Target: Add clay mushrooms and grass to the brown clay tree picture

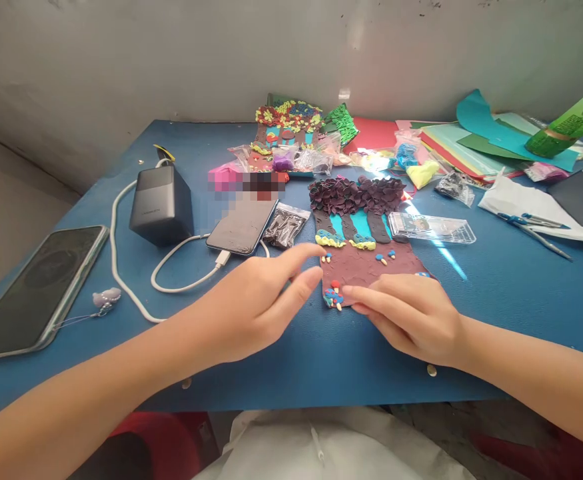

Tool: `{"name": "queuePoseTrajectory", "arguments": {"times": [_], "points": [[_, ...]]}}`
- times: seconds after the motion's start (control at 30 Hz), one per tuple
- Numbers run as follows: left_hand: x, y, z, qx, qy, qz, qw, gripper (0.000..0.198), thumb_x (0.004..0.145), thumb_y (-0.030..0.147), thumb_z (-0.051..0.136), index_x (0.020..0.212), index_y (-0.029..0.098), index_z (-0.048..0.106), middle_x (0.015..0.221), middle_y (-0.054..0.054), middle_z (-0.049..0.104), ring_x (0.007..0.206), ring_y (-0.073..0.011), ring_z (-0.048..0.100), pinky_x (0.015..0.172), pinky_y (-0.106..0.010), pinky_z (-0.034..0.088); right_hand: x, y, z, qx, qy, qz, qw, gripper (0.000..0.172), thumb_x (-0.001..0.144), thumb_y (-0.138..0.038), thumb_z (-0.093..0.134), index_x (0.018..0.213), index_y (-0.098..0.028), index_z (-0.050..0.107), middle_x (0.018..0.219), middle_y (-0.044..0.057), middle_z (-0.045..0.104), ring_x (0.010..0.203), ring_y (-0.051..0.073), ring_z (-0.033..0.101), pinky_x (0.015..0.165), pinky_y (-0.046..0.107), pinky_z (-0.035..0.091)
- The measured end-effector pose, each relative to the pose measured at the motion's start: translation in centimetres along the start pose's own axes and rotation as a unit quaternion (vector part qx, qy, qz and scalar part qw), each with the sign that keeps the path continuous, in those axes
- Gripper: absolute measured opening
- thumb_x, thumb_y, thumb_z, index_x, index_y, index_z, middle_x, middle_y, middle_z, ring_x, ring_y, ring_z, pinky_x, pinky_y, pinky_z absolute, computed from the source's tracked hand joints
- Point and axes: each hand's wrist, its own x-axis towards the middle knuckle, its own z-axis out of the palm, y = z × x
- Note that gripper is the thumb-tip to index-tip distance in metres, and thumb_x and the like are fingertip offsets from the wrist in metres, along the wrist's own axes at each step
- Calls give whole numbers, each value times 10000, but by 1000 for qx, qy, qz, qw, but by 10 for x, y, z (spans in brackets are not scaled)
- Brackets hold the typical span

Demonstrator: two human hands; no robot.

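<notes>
A clay picture (361,263) lies before me, with dark ruffled clay treetops (356,197), dark trunks over light blue, and a mauve ground. At its left edge is my left hand (266,293), index finger stretched out by small blue mushrooms (326,257) and thumb apart from it. My right hand (411,310) reaches over the near part of the picture, fingers extended. Its fingertips are close beside a red clay mushroom (335,287) and a cluster of blue mushrooms with red dots (332,298) in the near left corner. Whether they touch is unclear. Nothing shows between the fingers of either hand.
Left are a large phone (36,287), a black power bank (161,203) and a cabled phone (241,223). A clear plastic case (432,228) overlaps the picture's right side. Behind stand another clay picture (288,123), bagged clay (406,155) and coloured paper (471,143). Scissors (536,230) lie right.
</notes>
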Motion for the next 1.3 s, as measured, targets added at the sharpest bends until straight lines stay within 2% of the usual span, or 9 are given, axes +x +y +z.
{"name": "queuePoseTrajectory", "arguments": {"times": [0.17,0.4,0.53,0.7,0.83,0.93,1.07,1.2,1.3], "points": [[-4,11,17,-304,23,-49,951,487,986,538,177,1169,185,458,646,19,563,534,-112,523,504,-231,431,9,-20,-4,19,48,21,998,140,918,-196,591,1035,-132,634,698,21,643,596,104,575,537,219,472],[-13,16,30,-378,34,-8,925,477,952,601,260,1181,208,404,755,15,526,611,-104,530,562,-231,481,26,-39,0,193,90,136,967,99,896,-177,620,970,-125,661,832,43,648,643,72,578,551,168,506],[-14,19,28,-315,57,8,947,337,989,463,321,1192,201,383,729,25,549,626,-100,521,589,-218,472,34,-42,7,233,83,165,955,89,910,-160,584,857,-146,653,758,16,617,602,69,544,530,172,485],[-12,20,23,-263,71,-24,962,184,978,303,352,1079,200,466,643,50,526,562,-90,496,533,-200,434,37,-39,9,158,72,116,978,133,946,-116,453,851,-158,535,717,8,587,617,91,534,545,196,442],[-9,17,13,-216,87,-5,973,239,970,286,360,883,178,554,601,48,490,521,-75,445,490,-189,383,33,-24,3,144,50,142,978,282,1021,-229,327,758,-197,426,562,-66,443,443,58,401,441,176,348],[-6,13,7,-147,94,6,985,282,960,287,377,793,167,570,568,46,484,505,-74,436,485,-190,370,31,-11,-3,66,69,115,989,329,1013,-275,401,709,-189,492,550,-45,537,461,58,478,459,174,377],[-4,6,9,-2,98,89,991,288,939,219,383,713,165,554,578,30,511,523,-80,449,526,-197,384,28,2,-11,-5,103,142,984,171,957,-163,490,963,-183,660,759,4,731,624,96,668,573,189,511],[-3,-3,17,105,91,167,976,295,948,176,364,752,154,583,634,-2,589,564,-100,516,552,-216,403,24,11,-16,-41,91,153,983,127,914,-191,589,829,-200,682,669,-28,724,545,93,659,511,173,503],[-1,-9,21,170,89,194,962,309,955,175,354,784,146,611,664,-28,640,575,-121,568,547,-240,409,20,13,-16,-71,62,123,988,286,973,-209,480,730,-182,629,558,-21,655,459,80,591,465,174,464]]}}
